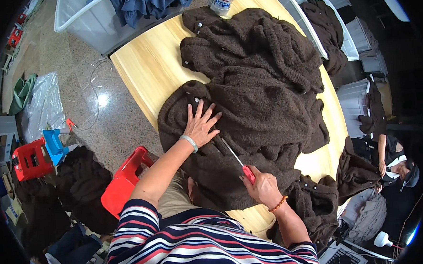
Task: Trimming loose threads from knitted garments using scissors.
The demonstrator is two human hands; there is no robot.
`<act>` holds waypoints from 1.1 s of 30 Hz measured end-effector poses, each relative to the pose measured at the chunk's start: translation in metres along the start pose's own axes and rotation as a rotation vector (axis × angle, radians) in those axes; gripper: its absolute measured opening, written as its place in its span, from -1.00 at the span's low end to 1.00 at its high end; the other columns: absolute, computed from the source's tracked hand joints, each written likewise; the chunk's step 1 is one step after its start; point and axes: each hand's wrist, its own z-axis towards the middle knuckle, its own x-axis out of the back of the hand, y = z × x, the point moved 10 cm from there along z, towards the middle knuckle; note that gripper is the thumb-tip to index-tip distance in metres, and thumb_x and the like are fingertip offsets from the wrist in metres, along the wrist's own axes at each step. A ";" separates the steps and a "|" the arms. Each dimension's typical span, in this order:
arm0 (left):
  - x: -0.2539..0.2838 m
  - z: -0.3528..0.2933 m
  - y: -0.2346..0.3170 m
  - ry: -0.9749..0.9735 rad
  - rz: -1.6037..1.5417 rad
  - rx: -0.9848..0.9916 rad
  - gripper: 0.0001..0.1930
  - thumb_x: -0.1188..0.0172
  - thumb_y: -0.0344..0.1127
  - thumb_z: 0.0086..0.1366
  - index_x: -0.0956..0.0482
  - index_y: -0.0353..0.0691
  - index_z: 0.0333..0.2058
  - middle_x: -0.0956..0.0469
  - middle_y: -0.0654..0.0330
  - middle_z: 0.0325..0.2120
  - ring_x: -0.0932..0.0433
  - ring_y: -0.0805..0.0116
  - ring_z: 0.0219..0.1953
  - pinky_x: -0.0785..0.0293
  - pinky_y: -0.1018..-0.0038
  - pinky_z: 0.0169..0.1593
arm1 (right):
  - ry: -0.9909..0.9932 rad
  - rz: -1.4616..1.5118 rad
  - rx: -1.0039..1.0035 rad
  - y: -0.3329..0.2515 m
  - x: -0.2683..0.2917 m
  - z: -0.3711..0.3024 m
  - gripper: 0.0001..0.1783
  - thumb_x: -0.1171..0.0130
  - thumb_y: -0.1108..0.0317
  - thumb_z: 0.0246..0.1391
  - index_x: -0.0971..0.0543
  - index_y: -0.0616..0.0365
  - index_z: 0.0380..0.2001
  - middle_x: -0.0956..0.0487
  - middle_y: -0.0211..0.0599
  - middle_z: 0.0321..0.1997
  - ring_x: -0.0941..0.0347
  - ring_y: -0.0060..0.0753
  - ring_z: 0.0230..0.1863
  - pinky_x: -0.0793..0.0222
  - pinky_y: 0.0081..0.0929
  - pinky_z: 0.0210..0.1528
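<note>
A red-handled tool [247, 172] is held in the right grip [263, 188], with the fingers wrapped closed around its handle and the slim metal shaft directed toward the left grip [202, 129]. The latter is spread open and laid flat, palm down, on the dark brown knit garments [258, 113]; nothing is seen to be clasped by it. Whether the cloth is touched by the shaft's tip cannot be told.

The garments are heaped across the bench [139, 71], from near its far edge to its near edge, with the near-left edge covered by them. How many are piled there cannot be made out. The knit is judged soft, limp and fairly bulky, unlikely to slip, though loops could be snagged by a metal point. It would best be held by the thicker button band, close to a shiny button [196, 100], with the layer beneath kept flat.

The bench is topped in pale wood grain. A jar [221, 5] is set by its far edge; beyond the far-left corner a white bin [66, 15] is filled with blue cloth [142, 6]. A red stool [121, 187] is placed on the speckled floor [100, 102] off the left edge. Off the right edge, a co-worker [394, 151] is seen beside more brown knitwear.
</note>
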 end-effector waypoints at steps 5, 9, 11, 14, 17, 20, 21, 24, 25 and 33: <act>-0.016 0.004 -0.005 -0.060 -0.013 0.009 -0.42 -0.15 0.05 0.21 -0.39 0.06 0.20 -0.20 0.05 0.28 0.11 -0.23 0.38 0.37 -0.27 0.35 | 0.131 -0.051 0.112 -0.041 0.013 0.085 -0.71 -0.13 0.18 0.12 -0.50 0.16 -0.21 -0.57 0.06 -0.55 -0.56 0.11 -0.48 -0.47 -0.05 -0.45; -0.016 0.006 -0.004 -0.103 0.019 -0.021 -0.44 -0.13 0.07 0.23 -0.40 0.05 0.19 -0.25 0.07 0.25 0.08 -0.17 0.38 0.37 -0.25 0.36 | 0.143 -0.090 0.131 -0.045 0.010 0.139 -0.71 -0.12 0.16 0.10 -0.50 0.19 -0.28 -0.58 0.06 -0.55 -0.56 0.10 -0.45 -0.48 -0.03 -0.39; -0.017 0.006 -0.006 -0.097 0.021 -0.020 -0.41 -0.13 0.07 0.24 -0.35 0.09 0.23 -0.26 0.08 0.24 0.00 -0.17 0.35 0.25 -0.21 0.36 | 0.064 -0.114 0.112 -0.034 0.008 0.132 -0.69 -0.14 0.13 0.08 -0.51 0.18 -0.31 -0.58 0.07 -0.51 -0.57 0.10 -0.41 -0.49 -0.02 -0.33; -0.027 0.006 -0.018 -0.260 -0.167 0.140 -0.43 -0.05 0.05 0.30 -0.25 0.17 0.27 -0.24 0.08 0.25 -0.19 -0.09 0.28 -0.12 -0.07 0.23 | -0.138 -0.095 -0.002 0.003 0.002 0.072 -0.65 -0.21 0.09 0.04 -0.55 0.17 -0.30 -0.58 0.06 -0.49 -0.55 0.16 -0.36 -0.48 -0.03 -0.28; -0.034 0.013 -0.025 -0.259 -0.086 0.141 -0.47 0.03 0.03 0.35 -0.24 0.16 0.27 -0.25 0.07 0.23 -0.21 -0.06 0.27 -0.15 -0.02 0.23 | -0.281 -0.154 -0.097 0.036 -0.012 0.018 -0.60 -0.21 0.05 0.05 -0.56 0.19 -0.26 -0.58 0.09 -0.48 -0.55 0.20 -0.37 -0.47 -0.02 -0.27; -0.028 0.013 -0.025 -0.201 -0.129 0.122 -0.49 -0.02 -0.06 0.34 -0.28 0.10 0.25 -0.25 0.02 0.22 -0.21 -0.10 0.25 -0.14 -0.01 0.24 | -0.277 -0.006 -0.069 0.033 -0.011 0.001 -0.63 -0.20 0.10 0.08 -0.53 0.18 -0.21 -0.56 0.12 -0.49 -0.53 0.21 -0.36 -0.44 -0.04 -0.30; -0.024 0.013 -0.026 -0.162 -0.157 0.112 -0.49 -0.05 -0.08 0.33 -0.30 0.06 0.24 -0.25 0.00 0.22 -0.21 -0.12 0.24 -0.13 -0.01 0.25 | -0.271 0.000 -0.070 0.034 -0.013 0.001 -0.63 -0.20 0.10 0.08 -0.53 0.18 -0.21 -0.56 0.12 -0.49 -0.53 0.21 -0.36 -0.44 -0.04 -0.30; 0.032 -0.016 -0.018 0.306 -0.486 0.210 -0.47 -0.18 -0.39 0.23 -0.34 -0.07 0.19 -0.30 0.05 0.15 -0.32 0.07 0.16 -0.37 0.15 0.14 | -0.152 0.064 -0.079 0.042 -0.011 0.002 -0.66 -0.20 0.17 0.09 -0.50 0.16 -0.17 -0.55 0.12 -0.49 -0.52 0.22 -0.37 -0.43 -0.05 -0.32; 0.044 -0.036 -0.033 0.542 -0.796 0.399 -0.45 -0.19 -0.49 0.19 -0.34 -0.10 0.18 -0.32 0.09 0.12 -0.36 0.15 0.13 -0.46 0.25 0.09 | -0.101 0.144 -0.100 0.047 -0.006 0.001 -0.67 -0.20 0.18 0.09 -0.49 0.15 -0.16 -0.55 0.11 -0.48 -0.51 0.22 -0.36 -0.43 -0.06 -0.32; -0.054 -0.032 -0.042 0.167 -1.959 0.998 -0.61 -0.27 -0.46 0.22 -0.27 -0.21 -0.07 -0.48 0.18 -0.27 -0.56 0.31 -0.33 -0.55 0.45 -0.31 | -0.094 0.182 -0.061 0.050 -0.005 -0.005 -0.71 -0.20 0.20 0.10 -0.46 0.16 -0.23 -0.54 0.13 -0.42 -0.49 0.24 -0.32 -0.40 -0.06 -0.31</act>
